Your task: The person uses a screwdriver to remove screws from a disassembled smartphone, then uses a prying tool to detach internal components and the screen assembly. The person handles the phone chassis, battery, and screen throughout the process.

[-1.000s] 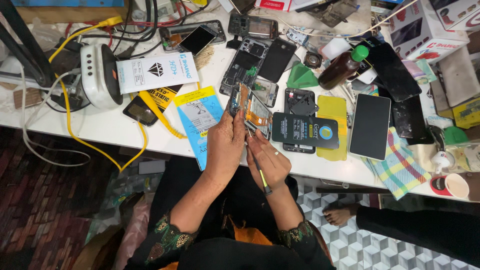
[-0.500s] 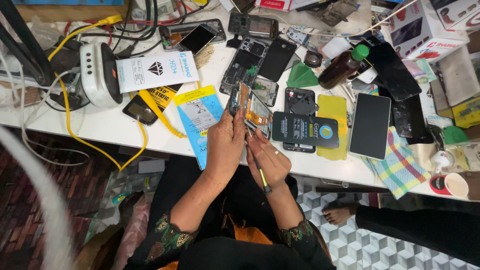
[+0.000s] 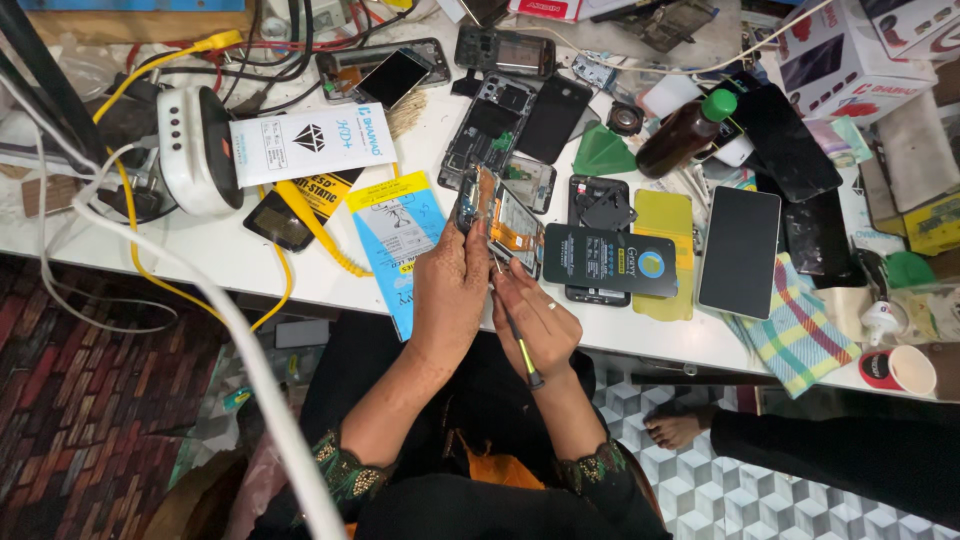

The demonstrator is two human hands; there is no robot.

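The opened phone (image 3: 497, 222) sits tilted at the white table's (image 3: 200, 260) near edge, gripped by the left hand (image 3: 450, 290). The right hand (image 3: 535, 320) pinches a thin tool (image 3: 518, 335), seemingly tweezers; keep the tip shallow and the phone braced.

White table (image 3: 200, 260), phone parts (image 3: 505, 120)

White table (image 3: 180, 255), blue packet (image 3: 400, 235), checked multicoloured cloth (image 3: 795, 330).
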